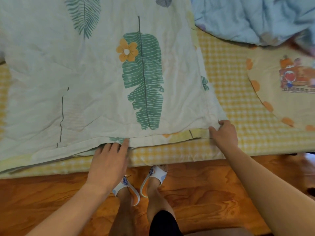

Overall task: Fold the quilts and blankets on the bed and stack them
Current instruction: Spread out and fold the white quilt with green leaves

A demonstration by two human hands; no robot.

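Wooden floor (196, 193) fills the lower frame, with a bed (230, 99) in yellow check sheet above it. On the bed, across the left and centre, lies a pale quilt (85, 74) with green leaf print, seemingly already doubled, its near edge running left to right along the bed's front. The right hand (225, 133) pinches the quilt's lower right corner. The left hand (109, 159), fingers fairly straight, lies on that same edge at mid-frame, fingertips at the hem. A blue blanket (255, 19) sits crumpled at upper right, well apart from both hands, the right one being nearer. No readable writing shows anywhere.
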